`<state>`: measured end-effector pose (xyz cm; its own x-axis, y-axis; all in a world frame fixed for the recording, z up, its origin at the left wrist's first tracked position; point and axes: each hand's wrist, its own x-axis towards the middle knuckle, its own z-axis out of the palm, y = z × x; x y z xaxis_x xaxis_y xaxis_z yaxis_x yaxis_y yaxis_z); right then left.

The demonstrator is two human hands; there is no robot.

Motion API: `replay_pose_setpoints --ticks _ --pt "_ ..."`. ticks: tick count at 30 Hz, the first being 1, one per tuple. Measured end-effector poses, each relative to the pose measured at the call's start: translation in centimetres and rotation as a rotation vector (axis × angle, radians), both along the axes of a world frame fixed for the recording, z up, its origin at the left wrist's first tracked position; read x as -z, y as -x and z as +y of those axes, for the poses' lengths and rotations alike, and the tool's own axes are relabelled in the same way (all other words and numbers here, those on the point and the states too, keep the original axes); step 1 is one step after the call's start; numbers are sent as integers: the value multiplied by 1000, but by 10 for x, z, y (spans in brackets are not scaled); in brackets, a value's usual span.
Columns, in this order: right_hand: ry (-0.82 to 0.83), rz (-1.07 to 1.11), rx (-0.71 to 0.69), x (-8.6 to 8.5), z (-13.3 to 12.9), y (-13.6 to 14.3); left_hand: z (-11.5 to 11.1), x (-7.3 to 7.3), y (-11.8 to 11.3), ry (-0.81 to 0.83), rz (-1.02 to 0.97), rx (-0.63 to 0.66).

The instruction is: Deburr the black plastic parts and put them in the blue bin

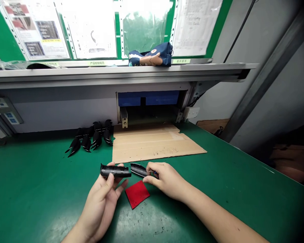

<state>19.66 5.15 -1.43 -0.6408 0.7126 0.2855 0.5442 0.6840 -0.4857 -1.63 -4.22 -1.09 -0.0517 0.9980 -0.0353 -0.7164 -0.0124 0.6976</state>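
My left hand [105, 195] grips a glossy black plastic part [115, 171], long and curved like a half tube, between thumb and fingers. To its right, my right hand [164, 177] is closed in a pinch. A small dark thing with a bit of blue [155, 173] shows between those fingers, mostly hidden. A second black plastic piece [138, 169], hollow and ribbed inside, reaches out from the right fingertips; whether they hold it or it lies on the table I cannot tell. Below and between the hands lies a red square pad [137, 194].
Several black curved parts [93, 136] lie joined at the back left. A flat cardboard sheet [152, 145] covers part of the green table [40, 189] in front of an opening with blue panels. A shelf [91, 76] above bears a blue pouch [152, 56]. Small black shavings dot the table.
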Motion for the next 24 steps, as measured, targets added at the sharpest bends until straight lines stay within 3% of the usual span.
replay_pose_setpoints --ticks 5,11,13,15,18,21,24 --pt "-94 -97 91 16 3 2 4 0 3 266 -167 -112" --pt "-201 13 -15 2 -5 9 3 2 -3 376 49 -127" --pt "-298 56 -113 -3 -11 10 1 2 -4 440 82 -19" --pt "-422 94 -214 -6 -17 11 -2 1 -5 460 100 208" --pt "-524 131 -286 -9 -25 14 -8 -1 -8 288 132 479" --pt "-497 172 -259 -9 -29 17 -11 -3 -12 141 124 506" --pt "-357 276 -152 -9 -29 18 -10 -3 -11 184 64 390"
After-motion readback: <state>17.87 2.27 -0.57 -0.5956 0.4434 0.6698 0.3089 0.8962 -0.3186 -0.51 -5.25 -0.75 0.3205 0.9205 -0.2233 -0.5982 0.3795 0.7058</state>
